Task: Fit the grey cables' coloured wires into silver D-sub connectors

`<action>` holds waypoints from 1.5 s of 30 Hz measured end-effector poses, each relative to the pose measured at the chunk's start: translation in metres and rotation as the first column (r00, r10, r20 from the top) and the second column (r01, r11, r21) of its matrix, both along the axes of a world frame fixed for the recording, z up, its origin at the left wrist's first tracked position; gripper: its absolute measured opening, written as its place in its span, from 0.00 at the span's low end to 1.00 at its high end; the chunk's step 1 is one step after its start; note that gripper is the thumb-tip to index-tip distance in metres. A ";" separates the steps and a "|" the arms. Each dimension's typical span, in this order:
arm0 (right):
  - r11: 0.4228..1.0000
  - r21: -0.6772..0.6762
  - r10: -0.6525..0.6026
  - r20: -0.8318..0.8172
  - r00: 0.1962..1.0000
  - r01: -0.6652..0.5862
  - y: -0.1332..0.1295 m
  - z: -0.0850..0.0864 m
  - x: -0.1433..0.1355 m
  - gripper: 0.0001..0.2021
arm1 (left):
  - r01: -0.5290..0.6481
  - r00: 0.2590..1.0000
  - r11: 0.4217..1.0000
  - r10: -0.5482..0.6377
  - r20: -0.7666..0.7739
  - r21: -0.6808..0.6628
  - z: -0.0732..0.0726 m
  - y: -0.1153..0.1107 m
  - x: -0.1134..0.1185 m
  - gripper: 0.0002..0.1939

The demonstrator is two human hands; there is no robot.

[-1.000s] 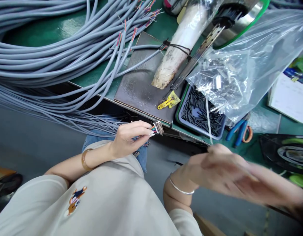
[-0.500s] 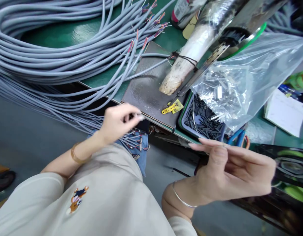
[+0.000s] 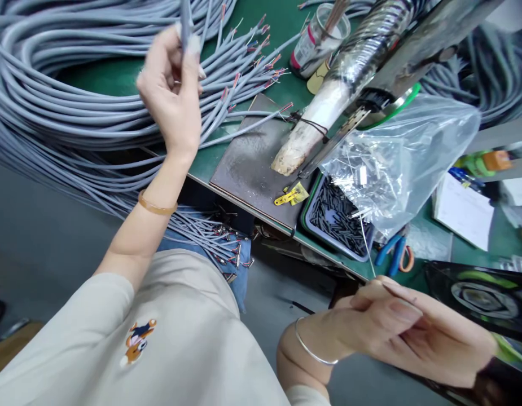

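Note:
My left hand is raised over the coiled grey cables, its thumb and fingers pinched on a grey cable near the top edge. At the lower right, my right hand has its fingers closed on a thin pale wire, which runs up past the tray of small black pieces. Many cable ends show stripped red and blue strands. Other cables with small connectors hang over my lap.
A dark plate bears a yellow piece below a wrapped white tube. Rightward lie a clear plastic bag, blue-handled pliers and white paper. A jar stands behind; a black fan-like device is at right.
My left hand has moved up from the table's front edge to the cables and taken hold of one. My right hand has shifted slightly down and right, fingers closer together. The view has shifted slightly.

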State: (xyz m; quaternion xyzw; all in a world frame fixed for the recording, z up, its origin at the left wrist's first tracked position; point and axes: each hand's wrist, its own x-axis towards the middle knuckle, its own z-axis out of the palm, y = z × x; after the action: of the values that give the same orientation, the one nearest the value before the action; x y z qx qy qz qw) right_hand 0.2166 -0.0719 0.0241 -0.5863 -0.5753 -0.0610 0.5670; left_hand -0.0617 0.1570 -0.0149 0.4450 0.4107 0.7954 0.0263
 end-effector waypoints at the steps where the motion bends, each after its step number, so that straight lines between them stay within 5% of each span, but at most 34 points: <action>1: 0.993 0.120 -0.002 0.001 1.000 0.002 0.004 -0.001 -0.003 0.23 | 0.055 0.996 0.995 -0.061 0.062 0.089 0.014 -0.009 0.002 0.27; 3: 0.951 0.308 0.019 0.004 1.000 -0.019 0.011 -0.001 -0.008 0.15 | 0.315 0.945 0.943 -0.322 0.060 0.107 0.041 -0.040 0.005 0.22; 5: 0.933 0.355 0.053 -0.005 0.999 -0.048 0.017 0.000 -0.011 0.13 | 0.616 0.785 0.774 -0.619 0.032 -0.145 0.060 -0.078 0.009 0.15; 7: 0.928 0.368 0.071 -0.031 0.997 -0.055 0.021 0.001 -0.013 0.13 | 0.814 0.458 0.340 -0.874 0.159 -0.471 0.066 -0.112 0.013 0.20; 9: 0.929 0.366 0.085 -0.053 0.995 -0.060 0.023 0.000 -0.016 0.12 | 0.839 0.094 -0.147 -0.909 0.407 -0.523 0.057 -0.133 0.017 0.16; 10: 0.935 0.349 0.089 -0.062 0.994 -0.062 0.023 0.000 -0.018 0.12 | 0.832 0.006 -0.267 -0.873 0.488 -0.487 0.049 -0.138 0.019 0.16; 11: 0.948 0.313 0.082 -0.072 0.994 -0.055 0.022 -0.001 -0.020 0.12 | 0.841 -0.001 -0.301 -0.832 0.555 -0.450 0.039 -0.141 0.022 0.16; 15: 0.998 -0.046 0.044 -0.071 0.997 -0.047 0.017 -0.008 -0.029 0.10 | 0.925 0.115 -0.188 -0.691 0.714 -0.331 0.006 -0.147 0.038 0.20; 18: 0.940 -0.307 0.102 -0.166 0.981 -0.150 0.022 -0.014 -0.033 0.07 | 0.921 0.190 -0.139 -0.653 0.733 -0.363 0.001 -0.155 0.048 0.21; 23: 0.805 -0.377 0.240 -0.498 0.833 -0.458 0.041 -0.023 -0.029 0.07 | 0.873 0.216 -0.190 -0.676 0.705 -0.449 0.009 -0.161 0.051 0.14; 27: 0.747 -0.406 0.232 -0.583 0.778 -0.527 0.046 -0.027 -0.027 0.04 | 0.840 0.226 -0.201 -0.717 0.660 -0.505 0.003 -0.160 0.055 0.12; 29: 0.739 -0.415 0.234 -0.581 0.780 -0.531 0.044 -0.027 -0.028 0.05 | 0.852 0.271 -0.116 -0.736 0.620 -0.511 -0.001 -0.161 0.062 0.13; 33: 0.762 -0.435 0.228 -0.514 0.827 -0.480 0.040 -0.026 -0.034 0.06 | 0.820 0.496 0.199 -0.716 0.492 -0.536 -0.003 -0.167 0.076 0.15; 35: 0.783 -0.439 0.204 -0.487 0.850 -0.440 0.040 -0.027 -0.036 0.06 | 0.807 0.541 0.272 -0.695 0.474 -0.524 -0.001 -0.168 0.079 0.17; 36: 0.787 -0.436 0.200 -0.488 0.849 -0.436 0.040 -0.027 -0.037 0.07 | 0.821 0.521 0.253 -0.698 0.491 -0.511 0.000 -0.167 0.079 0.18; 41: 0.725 -0.429 0.238 -0.578 0.781 -0.538 0.045 -0.031 -0.040 0.06 | 0.902 0.293 -0.027 -0.696 0.656 -0.431 0.007 -0.161 0.073 0.23; 45: 0.702 -0.404 0.253 -0.628 0.736 -0.587 0.045 -0.033 -0.045 0.05 | 0.921 0.248 -0.066 -0.660 0.709 -0.384 0.005 -0.159 0.072 0.22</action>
State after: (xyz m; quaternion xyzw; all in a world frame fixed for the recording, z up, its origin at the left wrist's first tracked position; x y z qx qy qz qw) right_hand 0.1719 -0.0266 -0.0089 -0.5682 -0.5095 0.4170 0.4936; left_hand 0.0098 -0.0024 -0.0099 0.4068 0.3434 0.4079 0.7418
